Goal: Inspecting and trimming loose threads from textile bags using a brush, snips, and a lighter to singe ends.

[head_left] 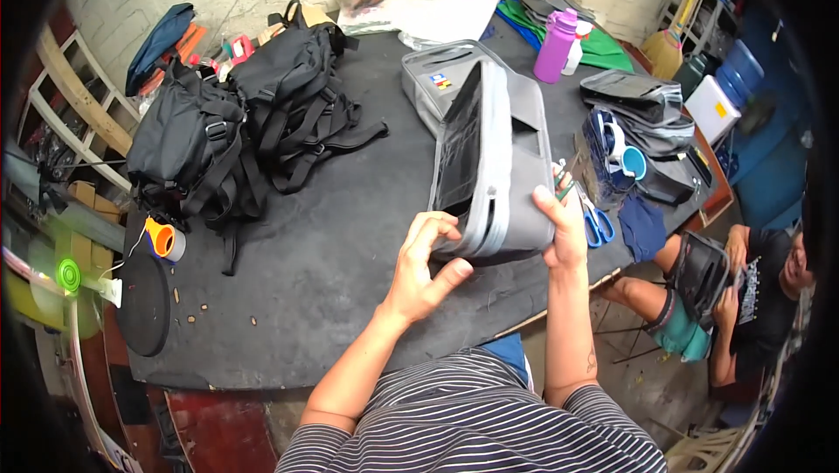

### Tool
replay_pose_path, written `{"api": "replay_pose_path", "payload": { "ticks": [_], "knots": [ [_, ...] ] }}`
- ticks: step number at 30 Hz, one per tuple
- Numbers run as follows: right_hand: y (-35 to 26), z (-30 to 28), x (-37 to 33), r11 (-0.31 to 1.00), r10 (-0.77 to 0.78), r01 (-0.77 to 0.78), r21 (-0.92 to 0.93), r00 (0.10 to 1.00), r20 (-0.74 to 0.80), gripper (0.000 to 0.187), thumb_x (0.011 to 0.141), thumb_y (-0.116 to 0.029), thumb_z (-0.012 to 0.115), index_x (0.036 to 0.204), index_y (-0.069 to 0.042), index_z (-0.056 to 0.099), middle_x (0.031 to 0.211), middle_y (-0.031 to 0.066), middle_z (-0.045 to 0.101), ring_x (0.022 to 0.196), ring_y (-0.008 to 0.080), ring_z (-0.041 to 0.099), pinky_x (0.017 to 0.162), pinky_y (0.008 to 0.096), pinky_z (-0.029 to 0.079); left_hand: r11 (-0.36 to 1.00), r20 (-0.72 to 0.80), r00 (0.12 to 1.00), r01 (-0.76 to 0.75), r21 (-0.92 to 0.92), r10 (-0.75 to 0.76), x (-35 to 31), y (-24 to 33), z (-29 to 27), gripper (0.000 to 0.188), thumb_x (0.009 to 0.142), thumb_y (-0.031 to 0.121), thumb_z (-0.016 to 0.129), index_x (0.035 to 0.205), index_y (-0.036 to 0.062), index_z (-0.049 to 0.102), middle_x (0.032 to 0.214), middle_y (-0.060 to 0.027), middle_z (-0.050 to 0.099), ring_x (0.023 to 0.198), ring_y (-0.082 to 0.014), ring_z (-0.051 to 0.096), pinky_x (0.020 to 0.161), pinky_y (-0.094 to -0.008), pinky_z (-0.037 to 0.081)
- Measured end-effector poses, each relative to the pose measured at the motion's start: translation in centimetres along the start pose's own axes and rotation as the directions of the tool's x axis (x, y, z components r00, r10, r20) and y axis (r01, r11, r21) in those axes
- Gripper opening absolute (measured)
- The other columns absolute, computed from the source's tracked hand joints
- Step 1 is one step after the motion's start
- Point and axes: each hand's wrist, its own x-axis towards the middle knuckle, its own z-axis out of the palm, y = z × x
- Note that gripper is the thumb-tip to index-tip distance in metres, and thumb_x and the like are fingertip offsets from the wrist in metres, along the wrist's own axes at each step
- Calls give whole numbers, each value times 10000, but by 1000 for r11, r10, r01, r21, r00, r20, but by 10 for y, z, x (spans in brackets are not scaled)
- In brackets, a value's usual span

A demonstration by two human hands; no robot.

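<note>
A grey bag [514, 149] with a pale zipper along its side and a dark mesh panel is raised at a tilt over the table. My right hand [566, 226] grips its right side, thumb on the grey face. Beside those fingers shows a small thin green object that I cannot make out. At the bag's near left corner, my left hand [418, 270] has its fingers and thumb closed around the edge. Behind it, a second grey bag [419, 93] with a small coloured label lies on the table, partly hidden.
Black strapped backpacks [293, 79] fill the table's back left. Blue-handled scissors [598, 225], a roll of tape [631, 163] and more grey-black bags [642, 97] lie right. A purple bottle [556, 46] stands behind. At lower right, a seated person [752, 289] holds a dark bag.
</note>
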Motion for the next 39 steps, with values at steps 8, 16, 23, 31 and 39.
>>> {"api": "replay_pose_path", "payload": {
  "ticks": [8,16,23,31,39],
  "knots": [
    [12,36,-31,992,-82,93,-87,989,124,591,741,-61,767,1237,13,454,1136,106,561,1057,182,559,943,321,449,990,-201,969,140,-20,-141,18,21,-18,388,787,133,708,1081,21,481,1106,-103,502,1033,-194,517,918,-327,433],
    [38,19,-33,973,-167,184,-141,978,126,563,726,4,772,1218,8,499,1089,55,573,655,23,371,605,168,358,929,-179,971,89,-360,-162,11,29,-26,448,820,-81,617,1206,37,424,1248,-82,489,1130,-140,497,1008,-303,381],
    [25,40,-24,939,-200,232,-252,969,147,569,773,-28,733,1289,38,503,998,-11,567,653,9,364,628,166,349,961,-234,946,176,-214,-225,17,27,-23,339,864,-42,630,1185,-25,522,1090,-87,620,1002,-136,608,900,-276,480],
    [34,34,-21,956,-178,202,-211,976,128,395,772,62,652,1157,28,572,874,0,574,698,41,450,664,190,384,977,-286,944,115,-179,-164,19,26,-28,668,851,260,721,1371,3,391,1347,-144,460,1283,-228,431,1056,-389,374],
    [6,39,-23,993,-102,101,62,995,4,399,934,-331,578,1149,-1,512,1026,64,598,839,95,559,769,251,455,867,-92,942,255,-428,-322,22,41,-46,833,919,617,396,1460,-9,293,1428,-127,421,1280,-231,431,1065,-370,324]
  ]
}}
